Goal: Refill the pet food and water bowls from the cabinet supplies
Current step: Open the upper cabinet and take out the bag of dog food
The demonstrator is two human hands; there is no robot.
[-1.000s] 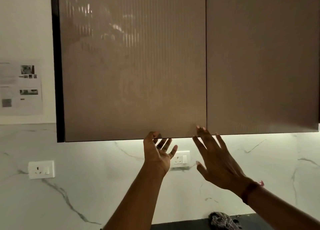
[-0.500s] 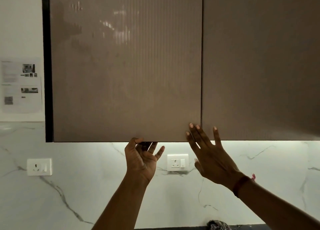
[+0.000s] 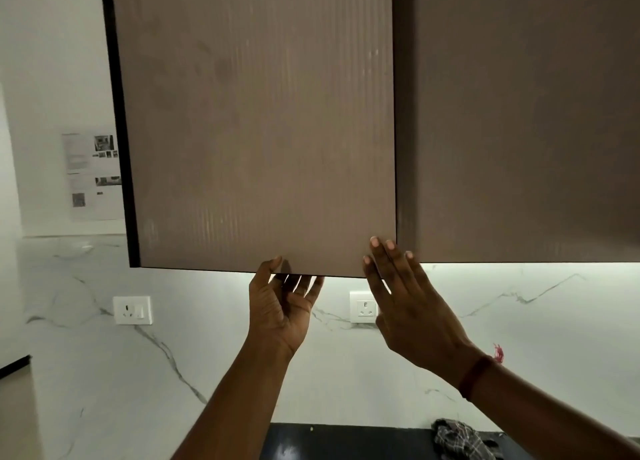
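Overhead, the left grip [image 3: 280, 307] pinches the bottom edge of the cabinet door [image 3: 256, 130] — thumb in front, fingers curled beneath. The right grip [image 3: 412, 317], fingers straight and spread, lies at that door's lower right corner — the door stands slightly ajar.

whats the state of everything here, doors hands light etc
left cabinet door: slightly ajar, right edge out from the frame
right cabinet door: closed
left hand: grips the left cabinet door's bottom edge, thumb in front
right hand: fingers straight, touching the left cabinet door's lower right corner
under-cabinet light: on
cloth: crumpled on the dark counter
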